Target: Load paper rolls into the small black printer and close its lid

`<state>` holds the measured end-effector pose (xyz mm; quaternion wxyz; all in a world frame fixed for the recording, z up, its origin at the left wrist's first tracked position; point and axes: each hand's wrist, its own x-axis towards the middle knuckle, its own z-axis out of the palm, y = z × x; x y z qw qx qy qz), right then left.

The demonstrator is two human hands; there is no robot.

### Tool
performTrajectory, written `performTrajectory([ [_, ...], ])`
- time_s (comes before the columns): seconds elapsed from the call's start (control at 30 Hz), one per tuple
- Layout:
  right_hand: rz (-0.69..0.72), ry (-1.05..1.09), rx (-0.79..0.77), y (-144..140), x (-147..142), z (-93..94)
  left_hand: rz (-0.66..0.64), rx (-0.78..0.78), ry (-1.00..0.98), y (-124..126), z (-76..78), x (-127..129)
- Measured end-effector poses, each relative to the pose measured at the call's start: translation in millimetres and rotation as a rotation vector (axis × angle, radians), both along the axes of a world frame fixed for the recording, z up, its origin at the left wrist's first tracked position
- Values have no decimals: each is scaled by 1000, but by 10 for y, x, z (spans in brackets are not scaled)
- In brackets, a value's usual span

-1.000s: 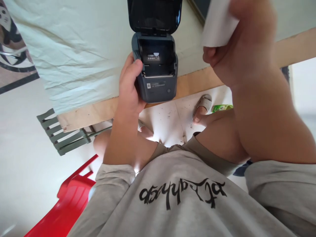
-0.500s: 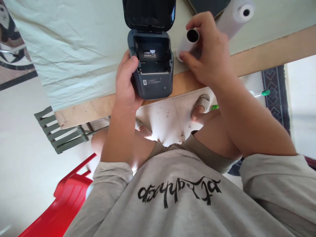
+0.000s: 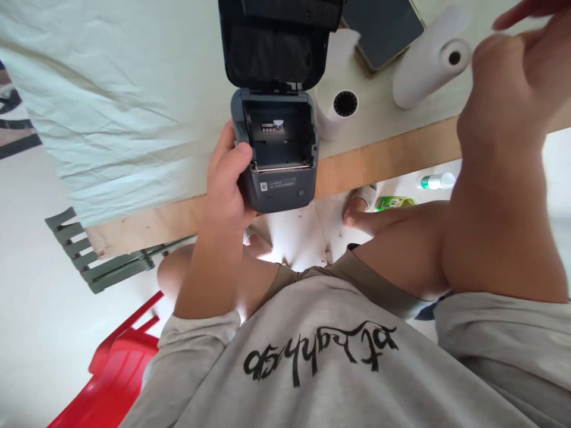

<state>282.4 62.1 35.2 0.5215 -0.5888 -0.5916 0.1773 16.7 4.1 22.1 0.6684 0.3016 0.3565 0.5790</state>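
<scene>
My left hand (image 3: 229, 178) grips the left side of a small dark label printer (image 3: 285, 193), thumb on its top edge. The printer's black lid (image 3: 274, 53) is raised, and its paper bay looks empty, with a sticker inside. Close to the printer's right side stands a white paper roll (image 3: 329, 122) with a dark core. A loose paper end (image 3: 345, 44) shows behind it. My right hand (image 3: 521, 71) is off to the upper right, apart from both rolls. It is blurred and partly cut off; a stretched finger shows, with nothing visible in the hand.
A longer white roll (image 3: 419, 77) lies on the pale green tablecloth (image 3: 147, 107), beside a dark phone-like slab (image 3: 383, 30). The wooden table edge (image 3: 383, 151) runs in front. Below are a green folding stool (image 3: 116, 267), a red chair (image 3: 120, 362) and a white bottle (image 3: 441, 181).
My right hand has let go of the dark-cored paper roll and moved up and right. That roll now stands beside the printer. My left hand still holds the printer; the view has shifted.
</scene>
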Motion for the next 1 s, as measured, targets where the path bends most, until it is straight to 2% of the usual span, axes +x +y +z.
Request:
performTrajectory([
  [0.1, 107, -273, 72, 80, 61, -162, -12, -20, 19, 1, 14, -7],
  [0.2, 117, -520, -59, 86, 69, -258, -33, -31, 33, -1, 34, -26],
  [0.3, 74, -564, -93, 72, 62, -279, -50, -25, 41, 1, 46, -37],
  [0.4, 149, -412, -29, 63, 50, -262, -60, -34, 72, 3, 55, -36],
  [0.5, 211, -21, -12, 67, 39, -238, -66, -44, 76, 1, 60, -35],
  [0.57, 186, 314, -172, 87, 42, -232, -70, -49, 83, 0, 57, -38],
  [0.63, 146, 551, -369, 110, 47, -233, -53, -46, 89, -1, 46, -40],
  [0.7, 145, 631, -464, 112, 37, -223, -48, -25, 81, 0, 25, -35],
  [0.87, 312, 690, -470, -44, -82, -65, 14, 24, 58, 4, -42, 10],
  [1.0, 226, 828, -597, -151, -148, 0, -9, 29, 59, 25, -83, 12],
])
